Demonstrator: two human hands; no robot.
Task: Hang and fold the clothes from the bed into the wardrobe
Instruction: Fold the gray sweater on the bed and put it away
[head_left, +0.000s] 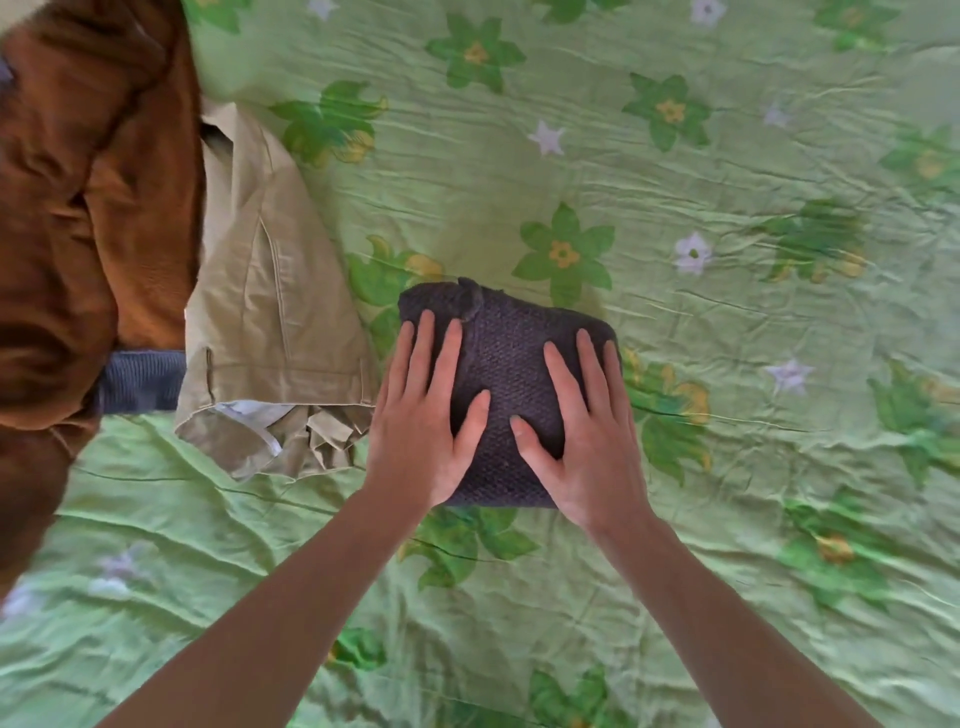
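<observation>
Green cotton bedsheet (727, 364), printed with darker green flowers and small white stars, creased all over; it fills the view and carries every item we list.

Item one: a dark grey knitted garment (511, 364), folded into a compact, roughly rectangular bundle with rounded corners. Coarse, nubbly stitch. It lies at the centre of the sheet, its long axis running from our near edge away toward the far side, tilted slightly to the left at the far end. A small knitted flap sticks up at the far left corner.

Our left hand (423, 415) lies flat on the bundle's left part, fingers straight and slightly spread, thumb angled inward; it grips nothing, only presses. Our right hand (587, 431) does the same on the right part, fingers extended toward the far edge, thumb pointing in toward the left thumb. The two thumbs are near each other but apart.

Item two: beige woven trousers (270, 312), smooth twill with visible seams and a pocket slit, lying just left of the bundle, waistband crumpled at the near end with pale lining showing.

Item three: a rust-brown, soft, fleecy garment (78, 208), heaped along the left edge, overlapping the trousers.

Item four: a strip of blue ribbed fabric (143, 379), showing between the brown heap and the trousers.
</observation>
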